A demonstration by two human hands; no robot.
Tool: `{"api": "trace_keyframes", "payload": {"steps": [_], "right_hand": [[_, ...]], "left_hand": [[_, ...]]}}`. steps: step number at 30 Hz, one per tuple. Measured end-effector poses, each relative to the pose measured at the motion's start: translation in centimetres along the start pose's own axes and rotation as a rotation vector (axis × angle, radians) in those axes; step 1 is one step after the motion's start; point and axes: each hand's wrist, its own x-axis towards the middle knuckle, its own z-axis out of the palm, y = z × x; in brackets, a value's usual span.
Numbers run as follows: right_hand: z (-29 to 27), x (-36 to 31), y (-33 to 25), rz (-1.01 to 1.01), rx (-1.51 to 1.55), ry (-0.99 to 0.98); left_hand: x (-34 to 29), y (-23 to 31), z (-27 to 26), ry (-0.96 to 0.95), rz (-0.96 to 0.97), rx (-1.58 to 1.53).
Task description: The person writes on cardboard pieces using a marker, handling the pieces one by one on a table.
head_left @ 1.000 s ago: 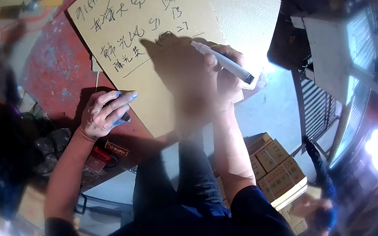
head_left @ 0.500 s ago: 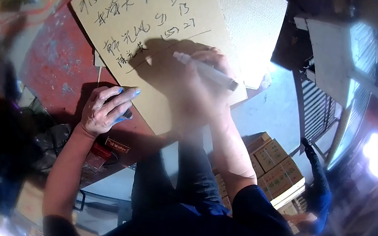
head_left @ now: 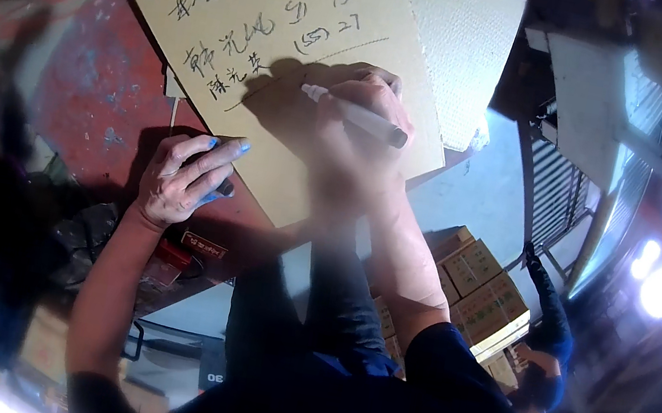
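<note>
A brown cardboard sheet (head_left: 265, 182) lies tilted on the red table, with dark handwritten lines over its upper part. My right hand (head_left: 368, 116) grips a white marker pen (head_left: 359, 117) with a dark rear end. The pen's tip is at the sheet, below a long drawn line; I cannot tell whether it touches. My left hand (head_left: 177, 185) rests by the sheet's lower left edge, with blue stains on the fingertips. Its curled fingers hold a small dark cylinder (head_left: 226, 187), perhaps a pen cap, mostly hidden.
The red tabletop (head_left: 117, 101) is worn and stained. A white textured sheet (head_left: 463, 45) sticks out beyond the cardboard. A small red box (head_left: 167, 258) sits near my left wrist. Stacked cartons (head_left: 483, 293) stand to the right, with another person (head_left: 547, 356) beside them.
The pen tip has moved slightly left across the cardboard. The sheet's writing has shifted a little to the right in view. Both hands keep their grips.
</note>
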Motion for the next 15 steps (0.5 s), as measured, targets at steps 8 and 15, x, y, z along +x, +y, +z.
{"api": "trace_keyframes", "payload": {"steps": [8, 15], "right_hand": [[0.0, 0.4, -0.5, 0.094, 0.029, 0.077], [0.1, 0.3, -0.7, 0.184, 0.051, 0.108]], "left_hand": [[-0.3, 0.0, 0.2, -0.006, -0.019, -0.015], [-0.5, 0.0, 0.3, -0.006, -0.026, -0.037]]}}
